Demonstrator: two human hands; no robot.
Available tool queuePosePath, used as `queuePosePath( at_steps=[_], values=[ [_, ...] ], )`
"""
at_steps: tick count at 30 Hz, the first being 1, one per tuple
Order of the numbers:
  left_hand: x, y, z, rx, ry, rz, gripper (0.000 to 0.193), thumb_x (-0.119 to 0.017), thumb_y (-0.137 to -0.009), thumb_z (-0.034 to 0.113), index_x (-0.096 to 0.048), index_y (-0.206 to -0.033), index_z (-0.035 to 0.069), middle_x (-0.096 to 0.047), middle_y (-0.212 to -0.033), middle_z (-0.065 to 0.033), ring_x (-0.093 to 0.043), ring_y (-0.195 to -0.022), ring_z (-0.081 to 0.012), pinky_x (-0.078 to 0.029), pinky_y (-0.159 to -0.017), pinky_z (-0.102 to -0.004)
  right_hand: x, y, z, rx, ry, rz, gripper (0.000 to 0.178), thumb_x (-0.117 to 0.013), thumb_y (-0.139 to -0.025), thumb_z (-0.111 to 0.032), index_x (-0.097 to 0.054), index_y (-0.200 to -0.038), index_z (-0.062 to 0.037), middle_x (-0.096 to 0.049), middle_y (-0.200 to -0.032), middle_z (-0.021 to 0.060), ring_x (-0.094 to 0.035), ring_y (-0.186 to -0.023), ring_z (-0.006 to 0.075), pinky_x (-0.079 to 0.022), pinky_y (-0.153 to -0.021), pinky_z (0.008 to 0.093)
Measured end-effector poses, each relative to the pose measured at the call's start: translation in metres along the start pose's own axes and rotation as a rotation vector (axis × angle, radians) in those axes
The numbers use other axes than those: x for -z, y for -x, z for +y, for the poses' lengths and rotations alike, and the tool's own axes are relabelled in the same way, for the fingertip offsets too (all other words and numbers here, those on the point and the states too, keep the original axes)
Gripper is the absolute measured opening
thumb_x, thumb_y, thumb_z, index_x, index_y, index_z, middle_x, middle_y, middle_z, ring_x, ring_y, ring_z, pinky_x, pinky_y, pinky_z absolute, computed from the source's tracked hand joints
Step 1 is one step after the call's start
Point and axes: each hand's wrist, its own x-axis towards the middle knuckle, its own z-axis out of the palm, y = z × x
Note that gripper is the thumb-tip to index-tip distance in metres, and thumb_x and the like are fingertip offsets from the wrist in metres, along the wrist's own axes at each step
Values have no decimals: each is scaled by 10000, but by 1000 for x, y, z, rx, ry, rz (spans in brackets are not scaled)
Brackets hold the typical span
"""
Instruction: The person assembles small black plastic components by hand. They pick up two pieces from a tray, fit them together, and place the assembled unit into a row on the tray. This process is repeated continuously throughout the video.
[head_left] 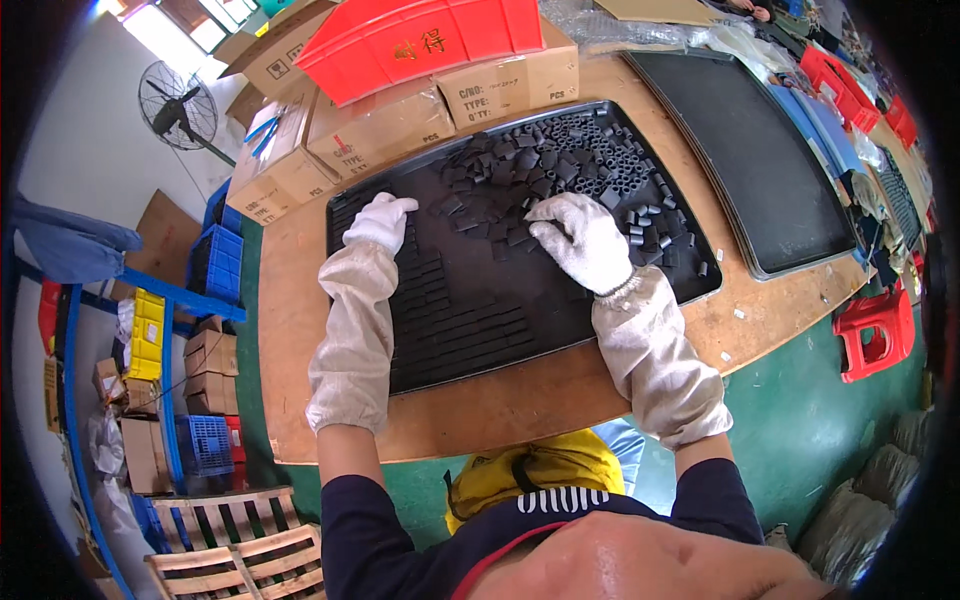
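Observation:
A black tray (480, 290) lies in front of me on the wooden table. Short black tube pieces (600, 165) are heaped loose over its far and right side. At its left, similar black pieces (450, 335) lie flat in close rows. My left hand (380, 222), in a white glove, is closed over the rows near the tray's left edge; its fingers hide whatever they hold. Also gloved, my right hand (582, 245) reaches the near side of the heap with curled fingers bent toward the thumb. What lies between those fingertips I cannot make out.
Cardboard boxes (380, 130) line the table's far left edge, with a red bin (425, 40) on top. Another black tray (750, 150) lies to the right. A red stool (875, 335) stands beyond the table's right end, and a blue rack (170, 400) at left.

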Motion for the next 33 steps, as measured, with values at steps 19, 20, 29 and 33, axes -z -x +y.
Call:
queuePosePath(
  at_steps=[19,20,29,33],
  values=[
    [-6,73,155,163,2313,-511,620,-429,-1050,589,-557,-1311,41,-558,-833,-24,-387,-530,-44,-321,-439,-176,-2,-6,-10,148,-2,40,328,-784,-783,-140,-729,-1106,-150,-685,-1079,97,-658,-1023,316,-530,-893,431],
    [-10,74,156,155,2298,-508,613,-429,-1049,592,-564,-1293,47,-556,-824,-18,-399,-532,-43,-328,-439,-176,-1,-7,-14,171,23,-7,338,-789,-775,-139,-733,-1108,-158,-678,-1095,98,-655,-1029,316,-530,-893,430],
    [-17,73,152,-15,2286,-660,499,-487,-1071,476,-591,-1299,44,-584,-874,27,-425,-577,-8,-331,-472,-155,-8,0,-16,174,176,32,242,-796,-738,-139,-690,-956,-141,-669,-1140,62,-652,-1013,296,-540,-868,419],
    [-22,73,152,36,2131,-550,413,-565,-1057,382,-598,-1292,44,-622,-906,12,-440,-579,-3,-336,-482,-152,-9,-1,-6,131,134,71,247,-790,-724,-139,-683,-946,-149,-684,-1095,64,-656,-979,303,-548,-828,410]
  ],
)
